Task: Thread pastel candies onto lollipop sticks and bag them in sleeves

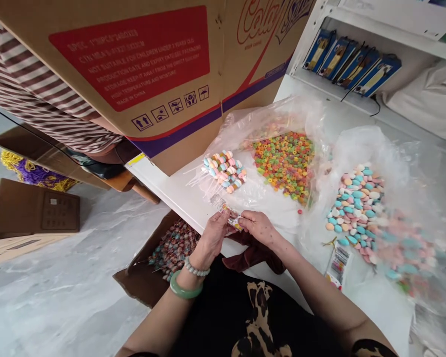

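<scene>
My left hand point(213, 232) and my right hand point(257, 227) meet at the table's front edge, both closed on a small printed plastic wrapper point(235, 222). Fingers cover most of it, so what is inside cannot be made out. Just beyond lies a stack of candy skewers point(225, 171) in pastel and brown pieces, their white sticks pointing left. A maroon cloth point(250, 254) rests below my hands. To the right are printed wrappers point(337, 267) with gold twist ties point(330, 242) beside them.
Clear bags hold ring-shaped candies point(284, 161) and pastel candies point(359, 203). A large carton point(171, 74) stands at the back left. An open box of wrapped candy skewers point(176, 245) sits lower left. Blue packs point(351, 62) fill a shelf. Someone in a striped top point(40, 84) is behind the carton.
</scene>
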The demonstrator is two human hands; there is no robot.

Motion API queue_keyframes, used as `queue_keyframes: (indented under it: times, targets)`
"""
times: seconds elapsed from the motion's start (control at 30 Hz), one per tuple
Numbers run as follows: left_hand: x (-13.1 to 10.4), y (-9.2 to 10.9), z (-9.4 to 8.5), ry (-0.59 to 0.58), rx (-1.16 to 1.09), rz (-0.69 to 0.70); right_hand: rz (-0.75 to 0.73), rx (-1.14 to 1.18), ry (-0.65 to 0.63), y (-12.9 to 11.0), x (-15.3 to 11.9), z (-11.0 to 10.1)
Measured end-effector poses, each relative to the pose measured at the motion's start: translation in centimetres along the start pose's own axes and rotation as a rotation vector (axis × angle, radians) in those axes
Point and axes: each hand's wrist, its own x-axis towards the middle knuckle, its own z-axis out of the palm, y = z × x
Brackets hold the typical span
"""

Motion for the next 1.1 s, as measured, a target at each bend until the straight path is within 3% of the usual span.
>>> queue_keyframes:
  times: [0.13,0.2,0.37,0.53,0.7,0.77,0.87,0.97,1.1]
  targets:
    - [1.2,1.2,-1.7,0.105,0.001,0.018,-0.06,-0.071,-0.077,-1.2,2.4,-0.9]
    - [1.7,1.6,-2.6,0.205,-0.019,0.082,-0.08,-0.096,-0.038,-2.0,4.3,-0.6]
    - [1.9,2.3,-3.4,0.272,-0.086,0.198,-0.102,-0.558,0.072,-3.6,8.4,1.6]
    - [1.3,2.5,-3.2,0.287,-0.119,0.134,-0.033,-0.753,0.153,-1.9,6.3,0.8]
    - [1.7,2.2,-3.0,0.201,0.072,0.117,0.204,-0.653,0.355,2.7,2.8,-2.6]
    - [2.3,2.2,-2.6,0.107,0.315,0.221,0.274,-0.517,0.411,4.7,2.7,-3.8]
    - [3.2,2.6,-1.3,-0.072,0.667,0.39,0.259,-0.222,0.467,7.0,3.6,-5.0]
    - [3.7,2.9,0.1,-0.138,0.786,0.387,0.206,-0.029,0.557,7.5,4.3,-5.8]
    - [3.9,2.4,0.3,-0.075,0.774,0.33,0.081,-0.14,0.613,5.7,3.8,-6.4]
